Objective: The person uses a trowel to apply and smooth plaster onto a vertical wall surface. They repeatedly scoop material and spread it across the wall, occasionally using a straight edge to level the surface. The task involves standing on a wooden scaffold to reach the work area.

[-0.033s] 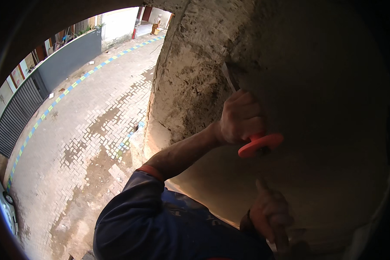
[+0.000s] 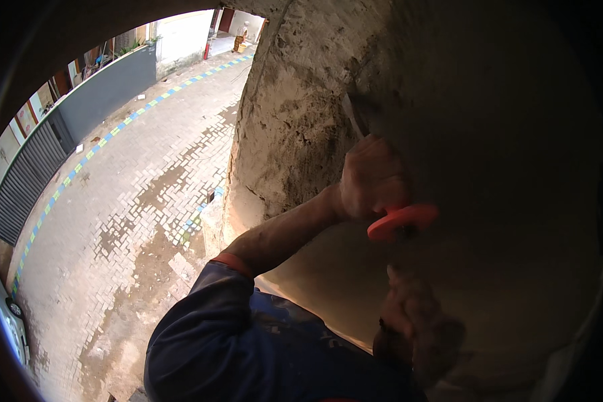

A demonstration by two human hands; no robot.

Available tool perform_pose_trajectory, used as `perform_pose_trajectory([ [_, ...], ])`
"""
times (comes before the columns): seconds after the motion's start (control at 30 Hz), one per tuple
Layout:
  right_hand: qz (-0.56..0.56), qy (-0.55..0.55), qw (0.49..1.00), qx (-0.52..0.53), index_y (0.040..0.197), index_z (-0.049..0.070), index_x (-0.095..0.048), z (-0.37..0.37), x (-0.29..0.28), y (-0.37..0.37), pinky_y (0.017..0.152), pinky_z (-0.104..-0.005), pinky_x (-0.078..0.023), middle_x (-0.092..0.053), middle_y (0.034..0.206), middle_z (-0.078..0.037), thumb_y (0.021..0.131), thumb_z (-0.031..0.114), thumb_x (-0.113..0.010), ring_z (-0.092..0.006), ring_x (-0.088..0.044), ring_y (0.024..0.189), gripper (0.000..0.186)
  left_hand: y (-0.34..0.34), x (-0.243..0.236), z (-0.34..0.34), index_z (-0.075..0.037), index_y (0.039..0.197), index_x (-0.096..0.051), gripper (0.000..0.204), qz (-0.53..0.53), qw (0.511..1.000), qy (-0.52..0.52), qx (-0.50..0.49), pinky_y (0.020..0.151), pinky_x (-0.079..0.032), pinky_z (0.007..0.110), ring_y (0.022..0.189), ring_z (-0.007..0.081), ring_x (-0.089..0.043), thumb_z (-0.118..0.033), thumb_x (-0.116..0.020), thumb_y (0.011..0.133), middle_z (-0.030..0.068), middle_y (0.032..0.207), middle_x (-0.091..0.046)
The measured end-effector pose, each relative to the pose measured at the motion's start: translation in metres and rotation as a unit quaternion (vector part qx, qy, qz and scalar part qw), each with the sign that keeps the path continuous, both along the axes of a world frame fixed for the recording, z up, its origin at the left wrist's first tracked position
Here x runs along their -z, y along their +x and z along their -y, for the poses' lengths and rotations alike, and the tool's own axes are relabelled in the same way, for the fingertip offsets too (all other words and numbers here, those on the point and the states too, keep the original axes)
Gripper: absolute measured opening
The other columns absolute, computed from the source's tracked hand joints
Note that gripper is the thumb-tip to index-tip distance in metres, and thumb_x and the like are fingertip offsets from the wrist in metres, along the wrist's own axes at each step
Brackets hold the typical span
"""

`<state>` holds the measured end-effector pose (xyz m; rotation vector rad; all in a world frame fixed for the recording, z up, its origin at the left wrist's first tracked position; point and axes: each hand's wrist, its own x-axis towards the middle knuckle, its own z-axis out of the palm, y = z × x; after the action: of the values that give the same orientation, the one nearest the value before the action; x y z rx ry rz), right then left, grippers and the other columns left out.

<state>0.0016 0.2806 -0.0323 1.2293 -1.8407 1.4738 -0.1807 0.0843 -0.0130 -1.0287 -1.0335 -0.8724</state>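
My left hand [image 2: 374, 175] is closed round a metal chisel [image 2: 356, 115] with a round orange hand guard [image 2: 402, 221] below the fist. The blade's tip meets the rough, stained concrete surface [image 2: 295, 100]. Below the guard, in shadow, my right hand [image 2: 409, 305] is closed, apart from the chisel; what it grips is too dark and blurred to name.
A concrete edge [image 2: 231, 194] borders a drop to a paved lane [image 2: 127, 221] at left. Along the lane are a grey wall [image 2: 114, 77], a slatted gate [image 2: 23, 181] and part of a car [image 2: 10, 315]. A person [image 2: 240, 37] is in a far doorway.
My right hand has shifted slightly up and to the left. My left hand and the chisel have edged slightly upward.
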Motion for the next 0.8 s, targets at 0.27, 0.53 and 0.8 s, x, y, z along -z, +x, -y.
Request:
perform_pose_trajectory([
  [0.27,-0.121,-0.106,0.987,-0.026,0.095,0.007,-0.053,0.026,-0.027,0.007,0.064,-0.0471,-0.047,-0.048,0.074,-0.006,0.090,0.038,-0.053,-0.0216,-0.047,0.067,0.031,0.007,-0.012,0.001,-0.016,0.059,-0.043,0.029,0.009,0.997,0.076,0.010,0.051,-0.031,0.033,0.054,0.0181,-0.043,-0.034,-0.065,0.064,-0.0020,0.059,-0.044],
  [0.53,0.037,0.195,0.911,0.363,0.091,0.008,-0.054,-0.020,0.045,-0.048,0.059,-0.0344,-0.045,-0.047,0.072,-0.007,0.087,0.043,-0.054,-0.0164,-0.049,0.066,0.035,-0.022,-0.012,0.023,-0.014,0.060,-0.046,0.031,-0.007,0.993,0.090,-0.080,0.052,-0.032,0.033,0.055,0.0177,-0.044,-0.034,-0.070,0.062,-0.0003,0.063,-0.045],
  [0.8,-0.078,-0.105,0.990,-0.057,0.083,0.005,-0.045,0.017,-0.023,-0.009,0.062,-0.0452,-0.042,-0.042,0.067,-0.008,0.082,0.050,-0.060,-0.0202,-0.041,0.059,0.047,0.022,-0.005,-0.010,-0.014,0.063,-0.048,0.021,0.008,0.997,0.073,0.010,0.058,-0.036,0.034,0.062,0.0186,-0.045,-0.029,-0.061,0.071,-0.0014,0.063,-0.044],
])
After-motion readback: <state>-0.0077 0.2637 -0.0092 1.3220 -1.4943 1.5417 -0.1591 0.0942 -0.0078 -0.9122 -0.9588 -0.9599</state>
